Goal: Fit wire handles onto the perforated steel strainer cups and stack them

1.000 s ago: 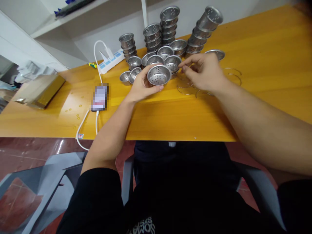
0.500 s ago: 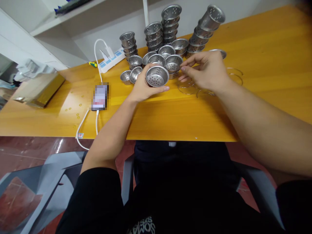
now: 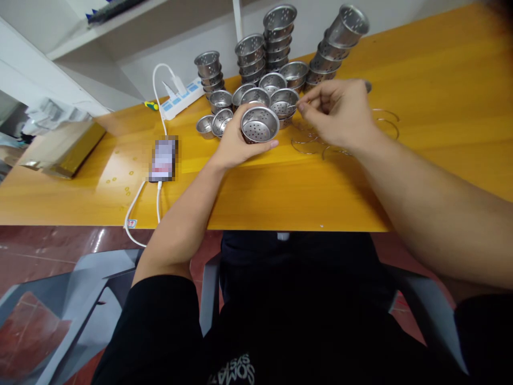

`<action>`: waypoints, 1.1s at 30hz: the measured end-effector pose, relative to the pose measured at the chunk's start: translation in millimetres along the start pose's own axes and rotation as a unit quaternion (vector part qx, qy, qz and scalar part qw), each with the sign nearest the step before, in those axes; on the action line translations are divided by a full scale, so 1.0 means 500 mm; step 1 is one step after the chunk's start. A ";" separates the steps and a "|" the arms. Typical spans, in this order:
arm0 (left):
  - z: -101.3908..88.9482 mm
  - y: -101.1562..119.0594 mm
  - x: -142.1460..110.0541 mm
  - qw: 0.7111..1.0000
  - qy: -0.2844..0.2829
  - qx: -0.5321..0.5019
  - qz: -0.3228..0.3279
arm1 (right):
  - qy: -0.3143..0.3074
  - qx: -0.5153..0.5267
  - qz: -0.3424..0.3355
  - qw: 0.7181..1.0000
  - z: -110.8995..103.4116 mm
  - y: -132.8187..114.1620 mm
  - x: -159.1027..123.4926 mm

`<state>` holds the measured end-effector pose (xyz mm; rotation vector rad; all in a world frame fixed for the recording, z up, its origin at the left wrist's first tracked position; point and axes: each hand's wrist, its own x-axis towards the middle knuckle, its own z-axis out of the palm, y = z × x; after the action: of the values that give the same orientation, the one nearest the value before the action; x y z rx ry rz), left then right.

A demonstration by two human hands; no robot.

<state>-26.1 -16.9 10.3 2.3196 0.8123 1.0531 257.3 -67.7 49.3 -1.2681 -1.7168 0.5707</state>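
A perforated metal cup is in my left hand, its open mouth tilted toward me. The fingers curl round its left side, with the thumb beneath the rim. To the right, my right hand is closed in a pinch in front of the other cups. A thin metal wire seems to show at its fingertips, apart from the held cup; most of it is hidden or too fine to follow. Several curved wires lie on the table below this hand.
Several stacks of perforated cups stand at the back, one leaning stack to the right. Loose cups sit in front. A phone with white cables, a power strip and a cardboard box are on the left.
My right fingers have drawn together into a tighter pinch, with a wire now faintly seen at the tips. The cup in my left hand has hardly moved.
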 end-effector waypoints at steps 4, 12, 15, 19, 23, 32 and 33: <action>0.002 -0.001 0.001 1.000 -0.006 0.003 0.002 | -0.009 -0.020 0.004 1.000 -0.002 -0.004 -0.001; 0.008 -0.001 0.002 1.000 -0.010 -0.008 0.001 | 0.010 0.017 -0.004 1.000 -0.005 -0.022 -0.006; 0.012 -0.005 0.002 1.000 -0.005 -0.012 0.007 | 0.014 0.019 -0.004 1.000 -0.004 -0.027 -0.009; 0.026 0.001 -0.002 1.000 -0.016 -0.009 0.004 | 0.006 0.024 -0.007 1.000 0.002 -0.040 -0.017; 0.049 0.010 -0.002 0.999 -0.034 -0.020 0.017 | -0.006 0.047 -0.031 0.998 0.016 -0.056 -0.028; 0.079 -0.021 0.014 0.998 -0.019 0.004 0.053 | 0.034 0.093 -0.079 0.992 0.053 -0.025 -0.016; 0.081 -0.022 0.014 0.999 -0.013 0.001 0.049 | 0.035 0.098 -0.082 0.991 0.055 -0.023 -0.015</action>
<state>5.7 -10.9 -17.3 2.3904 0.6952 1.0603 228.5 -74.8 41.8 -0.9878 -1.6451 0.5761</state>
